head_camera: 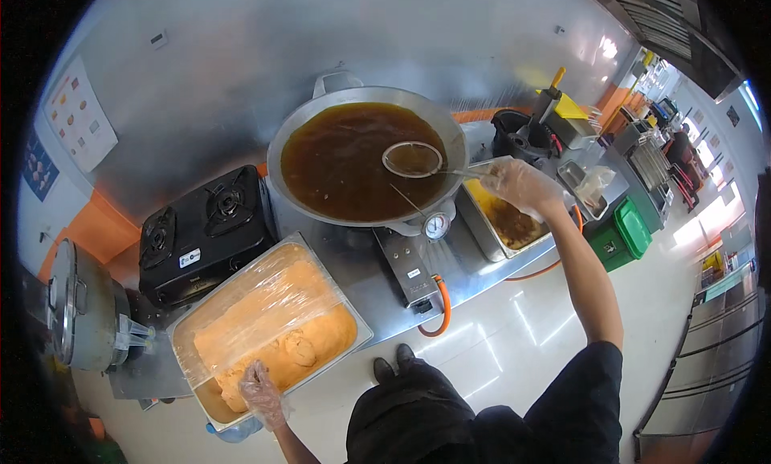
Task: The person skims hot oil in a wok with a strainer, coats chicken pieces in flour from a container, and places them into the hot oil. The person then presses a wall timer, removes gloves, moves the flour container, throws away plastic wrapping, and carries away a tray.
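Note:
In a clear plastic glove, my right hand point(521, 184) grips the handle of a round wire skimmer point(413, 159). The skimmer's hoop is over the dark brown oil point(349, 163) in a wide metal wok point(277, 181); I cannot tell whether its mesh touches the oil. A dial thermometer point(436, 226) is at the wok's near rim, its probe reaching into the oil. My left hand point(263, 395), also gloved, is at the near corner of a metal tray point(361, 337) of orange breading powder point(328, 334), fingers bunched by the powder. Cling film point(259, 301) covers much of the tray.
Beneath my right hand, a deep metal pan point(491, 244) holds yellowish liquid with brown crumbs. A black two-burner gas stove point(208, 235) and a lidded pot point(78, 307) stand left. An orange gas hose point(444, 307) loops over the counter edge. A green bin point(620, 235) stands right.

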Tool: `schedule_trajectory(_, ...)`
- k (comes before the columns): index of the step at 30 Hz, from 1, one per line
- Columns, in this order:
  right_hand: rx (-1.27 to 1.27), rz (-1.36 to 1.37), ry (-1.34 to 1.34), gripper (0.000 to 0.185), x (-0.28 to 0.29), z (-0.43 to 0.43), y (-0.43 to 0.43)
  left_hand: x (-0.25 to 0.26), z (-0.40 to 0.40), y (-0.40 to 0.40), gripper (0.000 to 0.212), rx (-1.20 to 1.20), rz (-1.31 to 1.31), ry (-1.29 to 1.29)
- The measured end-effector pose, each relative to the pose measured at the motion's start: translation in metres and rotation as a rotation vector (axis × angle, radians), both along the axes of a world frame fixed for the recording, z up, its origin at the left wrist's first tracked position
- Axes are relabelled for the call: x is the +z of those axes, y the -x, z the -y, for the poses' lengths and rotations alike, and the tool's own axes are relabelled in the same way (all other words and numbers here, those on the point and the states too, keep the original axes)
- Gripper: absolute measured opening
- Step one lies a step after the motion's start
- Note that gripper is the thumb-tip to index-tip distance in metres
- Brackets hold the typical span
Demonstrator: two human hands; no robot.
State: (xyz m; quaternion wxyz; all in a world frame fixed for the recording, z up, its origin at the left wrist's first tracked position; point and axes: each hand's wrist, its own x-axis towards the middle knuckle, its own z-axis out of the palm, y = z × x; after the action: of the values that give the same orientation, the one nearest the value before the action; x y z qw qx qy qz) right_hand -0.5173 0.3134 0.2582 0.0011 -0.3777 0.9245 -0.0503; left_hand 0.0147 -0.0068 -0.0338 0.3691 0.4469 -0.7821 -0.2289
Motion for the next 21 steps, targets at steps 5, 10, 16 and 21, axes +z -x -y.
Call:
schedule_trajectory(5,0.150,-0.170,0.017,0.043,-0.021,-0.006,0.024,-0.014,0.006,-0.003,0.022,-0.040,0.221,0.458)
schedule_trajectory(10,-0.152,0.083,0.221,0.041,0.002,-0.006,-0.030,0.043,-0.013,0.016,0.023,0.053,0.027,-0.163)
schedule_trajectory(16,-0.301,0.240,0.361,0.048,-0.050,-0.036,-0.041,0.033,-0.011,0.015,0.023,0.053,0.008,-0.153)
schedule_trajectory(21,-0.363,0.337,0.476,0.050,-0.056,-0.039,-0.056,0.021,-0.006,0.007,0.023,0.021,0.035,-0.083)
